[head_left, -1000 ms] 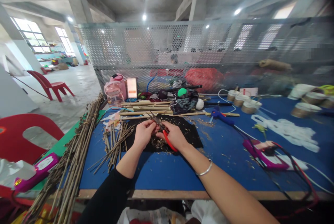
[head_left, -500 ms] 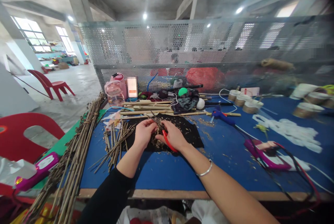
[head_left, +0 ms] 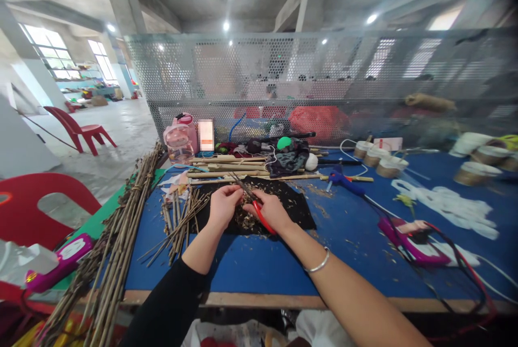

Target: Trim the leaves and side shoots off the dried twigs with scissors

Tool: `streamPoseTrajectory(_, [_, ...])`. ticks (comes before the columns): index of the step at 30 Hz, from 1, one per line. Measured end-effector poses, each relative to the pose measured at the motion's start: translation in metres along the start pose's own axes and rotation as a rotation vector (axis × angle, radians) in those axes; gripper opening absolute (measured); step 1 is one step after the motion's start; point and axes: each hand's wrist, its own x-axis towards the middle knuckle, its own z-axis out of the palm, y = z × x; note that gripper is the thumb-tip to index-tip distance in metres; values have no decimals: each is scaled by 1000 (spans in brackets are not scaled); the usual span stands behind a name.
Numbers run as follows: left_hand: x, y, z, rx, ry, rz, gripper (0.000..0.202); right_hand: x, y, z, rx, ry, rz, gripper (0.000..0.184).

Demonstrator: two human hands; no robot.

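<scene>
Right grip (head_left: 271, 210) clamped around red-handled scissors (head_left: 264, 219), left grip (head_left: 222, 206) pinched together, contents unclear

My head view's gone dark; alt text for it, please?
The right hand holds red-handled scissors close to the left hand, above a black cloth littered with clippings on a blue tabletop. Short sticks lie at the cloth's left edge, a longer bundle farther left.

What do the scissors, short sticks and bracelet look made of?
Scissors: blades likely steel, grey; handle probably plastic, smooth solid red.
Short sticks: wood or cane, matte, uneven brown; can't tell which.
Bracelet: probably polished metal, silvery with bright highlights.
</scene>
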Motion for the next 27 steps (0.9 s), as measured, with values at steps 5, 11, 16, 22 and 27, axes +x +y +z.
streamPoseTrajectory(5, [1, 6, -13, 657, 8, 205, 28, 2, 2, -6, -28, 50, 52, 42])
streamPoseTrajectory(11, [-10, 47, -56, 1248, 149, 190, 22, 4, 8, -11, -45, 114, 84, 40])
streamPoseTrajectory(16, [-22, 53, -94, 1489, 142, -17, 22, 4, 11, -9, -25, 136, 73, 39])
streamPoseTrajectory(22, [-19, 35, -114, 1498, 156, -69, 26, 4, 10, -9, -30, 103, 51, 42])
streamPoseTrajectory(27, [-14, 39, -121, 1411, 174, -22, 26, 3, 10, -9, -29, 81, 69, 42])
